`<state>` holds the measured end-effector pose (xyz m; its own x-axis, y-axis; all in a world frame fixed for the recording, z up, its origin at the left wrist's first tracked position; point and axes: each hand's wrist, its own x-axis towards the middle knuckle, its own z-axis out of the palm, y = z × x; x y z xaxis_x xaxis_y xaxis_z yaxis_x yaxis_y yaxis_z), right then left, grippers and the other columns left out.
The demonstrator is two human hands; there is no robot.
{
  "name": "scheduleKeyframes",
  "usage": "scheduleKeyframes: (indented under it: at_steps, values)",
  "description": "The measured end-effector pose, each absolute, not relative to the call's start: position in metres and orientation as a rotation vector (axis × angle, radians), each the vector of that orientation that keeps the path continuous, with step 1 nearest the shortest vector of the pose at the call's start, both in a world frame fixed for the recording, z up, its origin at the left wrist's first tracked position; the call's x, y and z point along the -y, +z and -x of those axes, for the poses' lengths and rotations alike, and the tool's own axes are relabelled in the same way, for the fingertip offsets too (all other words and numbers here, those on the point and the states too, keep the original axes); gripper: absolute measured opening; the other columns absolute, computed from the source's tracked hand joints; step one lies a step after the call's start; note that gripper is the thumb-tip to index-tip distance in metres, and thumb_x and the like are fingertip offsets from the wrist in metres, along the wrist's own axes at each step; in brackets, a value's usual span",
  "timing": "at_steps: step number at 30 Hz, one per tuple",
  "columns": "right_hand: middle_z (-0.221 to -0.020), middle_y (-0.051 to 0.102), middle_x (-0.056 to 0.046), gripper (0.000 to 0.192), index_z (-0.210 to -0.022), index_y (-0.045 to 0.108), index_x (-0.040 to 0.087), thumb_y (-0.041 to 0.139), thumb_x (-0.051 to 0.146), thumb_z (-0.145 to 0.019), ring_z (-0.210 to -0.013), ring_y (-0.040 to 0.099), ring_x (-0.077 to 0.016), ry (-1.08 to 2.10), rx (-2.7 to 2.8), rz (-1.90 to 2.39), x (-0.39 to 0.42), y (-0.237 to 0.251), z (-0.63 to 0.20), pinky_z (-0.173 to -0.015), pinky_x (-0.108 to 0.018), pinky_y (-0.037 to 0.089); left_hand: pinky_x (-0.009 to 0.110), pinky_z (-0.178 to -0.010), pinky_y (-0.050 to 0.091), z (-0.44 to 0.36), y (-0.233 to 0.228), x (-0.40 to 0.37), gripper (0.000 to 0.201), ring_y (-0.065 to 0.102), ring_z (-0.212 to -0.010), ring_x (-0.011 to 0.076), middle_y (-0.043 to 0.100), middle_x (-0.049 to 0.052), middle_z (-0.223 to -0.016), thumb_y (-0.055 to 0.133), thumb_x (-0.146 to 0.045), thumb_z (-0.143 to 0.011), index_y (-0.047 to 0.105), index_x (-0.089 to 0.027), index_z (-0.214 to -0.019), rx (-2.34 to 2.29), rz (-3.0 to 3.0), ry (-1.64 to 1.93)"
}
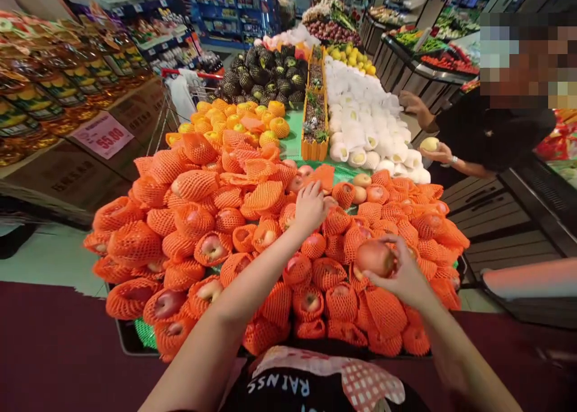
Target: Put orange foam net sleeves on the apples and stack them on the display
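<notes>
Right hand, lower right of centre, fingers curled around a bare apple above the netted apple pile. Left hand, mid-frame, fingers together, rests on netted fruit.

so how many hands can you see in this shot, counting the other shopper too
4. The person's left hand rests on the netted apples; their right hand holds a bare apple. The other shopper's one hand holds a pale fruit, the other reaches over the white-wrapped fruit.
</notes>
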<state>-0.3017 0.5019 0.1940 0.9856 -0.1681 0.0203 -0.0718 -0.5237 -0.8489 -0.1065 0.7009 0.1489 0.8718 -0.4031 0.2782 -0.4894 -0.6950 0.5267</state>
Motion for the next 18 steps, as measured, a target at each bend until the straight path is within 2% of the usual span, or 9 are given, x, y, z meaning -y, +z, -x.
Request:
scheduleKeyframes:
  at_steps: [5,9,11,14,16,18]
  values:
    - [-0.118,0.059,-0.006,0.061,-0.115,0.053,0.029,0.083,0.027,-0.061,-0.107,0.064,-0.0307,0.12,0.041,2.269,-0.565,0.143,0.353,-0.095,-0.047,0.054,0.05,-0.112,0.04,0.172,0.164,-0.751,0.026,0.052,-0.136,0.0307,0.057,0.016,-0.148,0.056,-0.018,-0.094,0.063,-0.015,-0.119,0.668,-2.348,0.407]
    - [-0.14,0.049,-0.013,0.067,-0.128,0.055,0.025,0.079,0.031,-0.066,-0.121,0.06,-0.0357,0.211,0.065,2.385,-0.597,0.11,0.361,-0.103,-0.051,0.05,0.043,-0.104,0.048,0.229,0.158,-0.787,0.02,0.062,-0.123,0.0261,0.067,0.012,-0.128,0.06,-0.019,-0.091,0.062,-0.019,-0.111,0.678,-2.153,0.329]
    - [-0.146,0.044,-0.016,0.07,-0.134,0.054,0.023,0.077,0.034,-0.069,-0.126,0.058,-0.0378,0.258,0.073,2.486,-0.604,0.106,0.357,-0.104,-0.053,0.049,0.038,-0.097,0.051,0.251,0.152,-0.8,0.019,0.065,-0.112,0.0235,0.069,0.01,-0.115,0.063,-0.019,-0.089,0.06,-0.02,-0.107,0.626,-2.054,0.284]
    - [-0.139,0.049,-0.017,0.076,-0.143,0.05,0.02,0.076,0.035,-0.072,-0.13,0.053,-0.0387,0.319,0.139,2.618,-0.609,0.109,0.351,-0.105,-0.053,0.048,0.033,-0.089,0.052,0.275,0.141,-0.815,0.02,0.065,-0.097,0.0194,0.067,0.006,-0.103,0.065,-0.019,-0.086,0.057,-0.021,-0.105,0.489,-1.969,0.236]
    - [-0.134,0.051,-0.019,0.081,-0.147,0.047,0.017,0.078,0.034,-0.074,-0.132,0.05,-0.0394,0.334,0.171,2.661,-0.61,0.113,0.349,-0.107,-0.053,0.047,0.031,-0.087,0.051,0.286,0.135,-0.822,0.022,0.064,-0.095,0.018,0.065,0.004,-0.102,0.068,-0.02,-0.085,0.056,-0.022,-0.103,0.396,-1.924,0.228]
    - [-0.138,0.048,-0.021,0.089,-0.15,0.044,0.015,0.082,0.036,-0.072,-0.135,0.046,-0.0412,0.303,0.16,2.659,-0.61,0.114,0.35,-0.11,-0.055,0.045,0.03,-0.087,0.051,0.293,0.131,-0.829,0.028,0.064,-0.098,0.0178,0.064,0.004,-0.105,0.072,-0.023,-0.085,0.056,-0.022,-0.108,0.33,-1.859,0.203]
